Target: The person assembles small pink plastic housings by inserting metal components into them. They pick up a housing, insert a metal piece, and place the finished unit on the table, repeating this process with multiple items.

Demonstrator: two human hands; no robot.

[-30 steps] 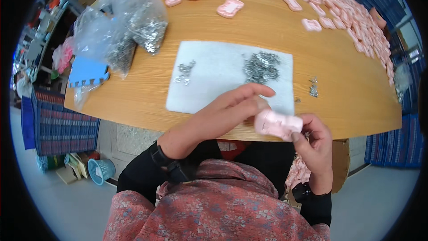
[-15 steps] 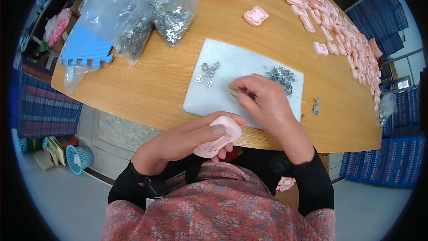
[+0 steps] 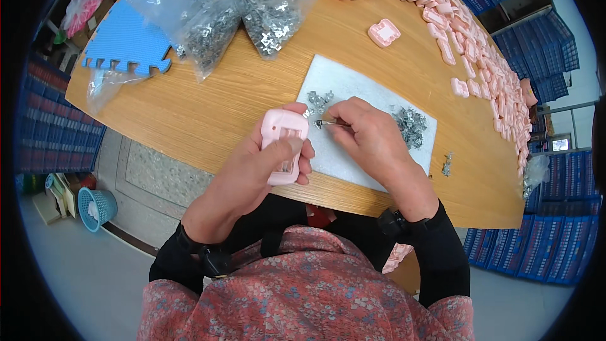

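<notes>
Left hand (image 3: 252, 173) fingers clamp the pink plastic casing (image 3: 284, 155); beside it, right hand (image 3: 369, 136) fingers pinch a small metal clip (image 3: 329, 124), which could easily slip.

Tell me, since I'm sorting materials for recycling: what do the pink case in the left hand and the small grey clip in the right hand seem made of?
The pink rounded case looks like moulded plastic: even colour, soft matte sheen, rounded edges. The small grey clip looks like thin metal, probably steel: silvery glint.
</notes>
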